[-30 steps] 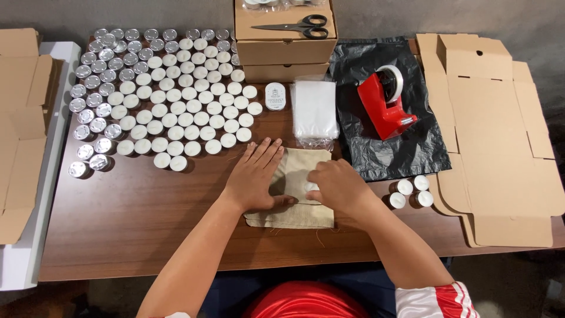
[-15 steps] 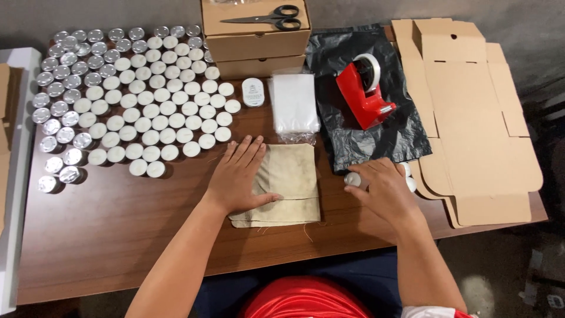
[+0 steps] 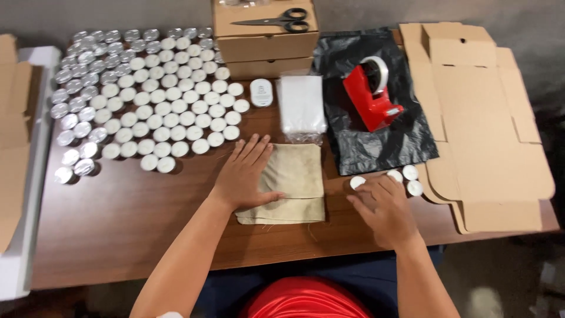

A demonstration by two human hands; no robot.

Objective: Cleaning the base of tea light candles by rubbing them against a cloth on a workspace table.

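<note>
Nearest, the right hand (image 3: 381,207) sits palm-down at the table's front edge, fingers curled loosely over a small cluster of tealights (image 3: 406,176); one white candle (image 3: 357,182) rests at the tip of the forefinger, touched but, as far as can be told, not lifted or pinched. Just to its left the left hand (image 3: 246,174) lies flat with fingers spread, pressing down on a folded tan cloth pouch (image 3: 294,182) on the brown table (image 3: 118,224). Judgement: the step in hand looks like gathering loose candles beside the pouch while the cloth is kept pinned; a next move would call for closing finger and thumb on one candle. Farther back: a stack of clear plastic bags (image 3: 301,105), a black plastic sheet (image 3: 376,141) carrying a red tape dispenser (image 3: 371,100), and flat cardboard blanks (image 3: 488,129) to the right. Far left, a broad field of tealights in rows (image 3: 147,94). At the far edge, closed cardboard boxes (image 3: 268,47) with scissors (image 3: 276,20) on top.
</note>
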